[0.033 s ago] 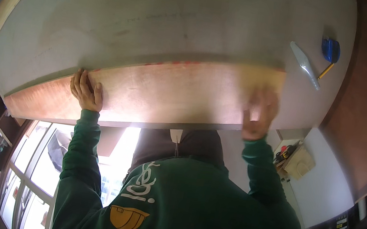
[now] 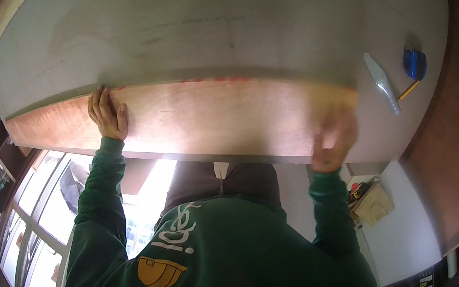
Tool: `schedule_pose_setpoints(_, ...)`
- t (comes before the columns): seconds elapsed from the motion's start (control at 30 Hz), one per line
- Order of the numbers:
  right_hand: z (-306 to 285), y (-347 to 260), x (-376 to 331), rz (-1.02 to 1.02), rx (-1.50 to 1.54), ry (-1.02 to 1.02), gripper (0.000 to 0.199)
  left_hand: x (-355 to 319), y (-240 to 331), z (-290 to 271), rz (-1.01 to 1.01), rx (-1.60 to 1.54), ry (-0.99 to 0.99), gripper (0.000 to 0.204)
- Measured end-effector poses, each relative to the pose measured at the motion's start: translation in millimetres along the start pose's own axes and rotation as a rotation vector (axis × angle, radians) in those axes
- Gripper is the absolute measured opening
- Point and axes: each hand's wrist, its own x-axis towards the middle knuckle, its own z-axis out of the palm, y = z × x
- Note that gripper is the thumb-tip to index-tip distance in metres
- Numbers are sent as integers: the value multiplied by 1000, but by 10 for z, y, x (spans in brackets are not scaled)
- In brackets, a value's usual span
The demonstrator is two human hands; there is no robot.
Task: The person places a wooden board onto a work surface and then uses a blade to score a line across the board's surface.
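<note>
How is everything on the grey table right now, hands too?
Wooden board: lying along the near edge of the grey table
Left hand: on the board, thumb spread
Right hand: blurred, at the board's right end
Tape measure: set down
Pencil: lying slanted beside the tape measure
White tool: lying slanted, unheld

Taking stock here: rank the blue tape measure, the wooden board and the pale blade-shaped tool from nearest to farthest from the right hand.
From the right hand, in the head view:
1. Wooden board: under the hand.
2. Pale blade-shaped tool: ahead and to the right.
3. Blue tape measure: farther right, past the tool.
</note>
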Motion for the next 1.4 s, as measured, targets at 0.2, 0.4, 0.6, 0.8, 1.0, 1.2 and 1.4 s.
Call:
schedule_pose_setpoints(0.2, -181, 627, 315, 321, 16, 59, 55, 29, 36, -30, -7, 0, -1, 63)
schedule_pose_setpoints(0.4, -57, 663, 329, 494, 292, -37, 46, 101, -25, -30, -32, 18, -57, 60)
schedule_pose_setpoints(0.6, 175, 989, 202, 601, 405, -25, 37, 174, -29, -35, -18, 22, -4, 52)
schedule_pose_setpoints(0.8, 213, 827, 238, 506, 509, 43, 34, 235, -7, -44, -1, -10, 39, 51)
schedule_pose_setpoints(1.0, -145, 1637, 364, 371, 57, 48, 42, 145, -66, -95, -81, -5, 14, 63)
schedule_pose_setpoints(1.2, -489, 1942, 824, -113, -373, -88, 62, -75, 240, -99, -544, -9, 185, 98)
schedule_pose_setpoints(1.4, -493, 2118, 948, -67, -466, -210, 57, -301, 187, -86, -708, 4, 79, 96)
